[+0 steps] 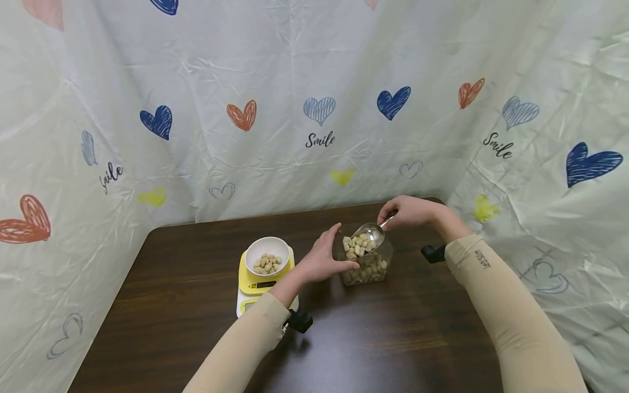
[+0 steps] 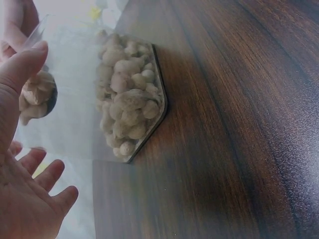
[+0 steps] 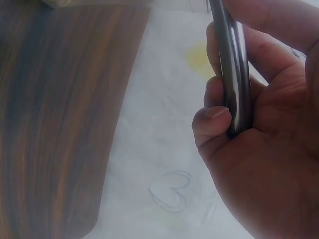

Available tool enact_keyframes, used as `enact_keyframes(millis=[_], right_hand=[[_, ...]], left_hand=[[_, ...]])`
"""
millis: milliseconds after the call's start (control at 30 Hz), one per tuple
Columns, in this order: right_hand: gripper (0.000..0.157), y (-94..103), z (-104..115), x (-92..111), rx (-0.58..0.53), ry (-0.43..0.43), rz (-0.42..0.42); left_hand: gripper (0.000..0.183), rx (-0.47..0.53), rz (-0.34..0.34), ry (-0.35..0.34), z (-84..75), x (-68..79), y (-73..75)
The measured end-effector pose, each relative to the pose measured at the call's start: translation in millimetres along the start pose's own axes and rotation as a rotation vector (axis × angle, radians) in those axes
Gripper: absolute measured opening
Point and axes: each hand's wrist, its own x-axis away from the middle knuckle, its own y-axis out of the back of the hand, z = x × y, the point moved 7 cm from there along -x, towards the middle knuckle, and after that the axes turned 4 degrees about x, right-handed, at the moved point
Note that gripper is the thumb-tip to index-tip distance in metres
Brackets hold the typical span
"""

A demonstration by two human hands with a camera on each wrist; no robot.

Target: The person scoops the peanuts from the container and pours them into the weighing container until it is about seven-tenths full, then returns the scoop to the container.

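A clear container of pale beige, nut-like pieces stands on the table. My left hand holds it at its left side, thumb along the front wall and fingers spread toward the back corner. My right hand grips the handle of a metal scoop from the back right. The scoop tilts down toward the left at the container's top, with several pieces in its bowl. In the right wrist view the fingers curl round the handle; the scoop's bowl is out of that view.
Left of the container, a yellow and white kitchen scale bears a white bowl with similar pieces inside. My left forearm covers part of the scale's front. A heart-printed curtain hangs behind the dark wooden table and at both sides.
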Motion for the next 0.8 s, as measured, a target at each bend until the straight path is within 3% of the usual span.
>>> enact_keyframes(millis=[200, 400, 800], right_hand=[[0.022, 6.7, -4.8, 0.5, -0.033, -0.021, -0.008], [0.02, 17.5, 1.3, 3.2, 0.034, 0.026, -0.025], [0.02, 27.9, -3.9, 16.1, 0.01, 0.051, -0.038]], left_hand=[[0.107, -0.005, -0.002, 0.003, 0.9, 0.2, -0.6], [0.107, -0.009, -0.007, 0.005, 1.0, -0.9, -1.0], [0.109, -0.009, -0.018, -0.017, -0.7, -0.9, -0.6]])
